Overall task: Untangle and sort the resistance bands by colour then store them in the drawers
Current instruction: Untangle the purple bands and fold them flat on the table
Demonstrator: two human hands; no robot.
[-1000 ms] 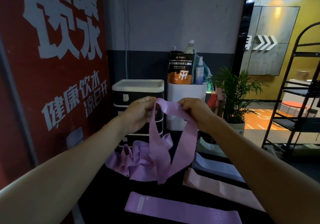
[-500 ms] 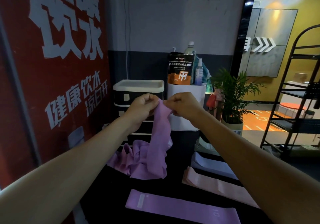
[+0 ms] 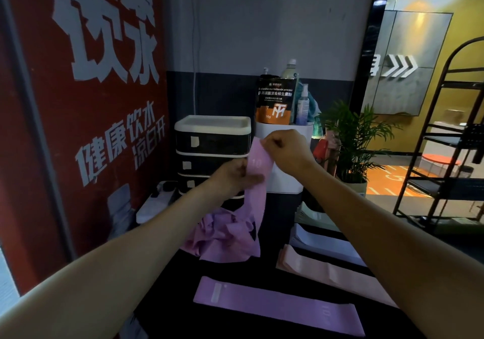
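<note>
A purple resistance band [image 3: 258,164] marked "10" hangs upright in front of me. My right hand [image 3: 284,150] pinches its top end and my left hand [image 3: 233,175] grips it lower down. Its lower part trails into a tangled purple pile [image 3: 222,236] on the dark table [image 3: 235,276]. Flat on the table lie another purple band [image 3: 277,304], a pink band [image 3: 330,273] and a pale lilac band [image 3: 322,241]. Behind my hands stands the black-and-white drawer unit [image 3: 212,142], its drawers closed.
A white box [image 3: 285,181] with a supplement pouch [image 3: 275,100] and spray bottle [image 3: 303,108] stands right of the drawers. A potted plant [image 3: 353,139] and black metal rack [image 3: 445,142] are farther right. A red printed wall [image 3: 78,103] borders the left.
My hands, close together at the band's top, have separated: the left slid down the band while the right kept the top end. The band now hangs straighter, showing its "10" mark.
</note>
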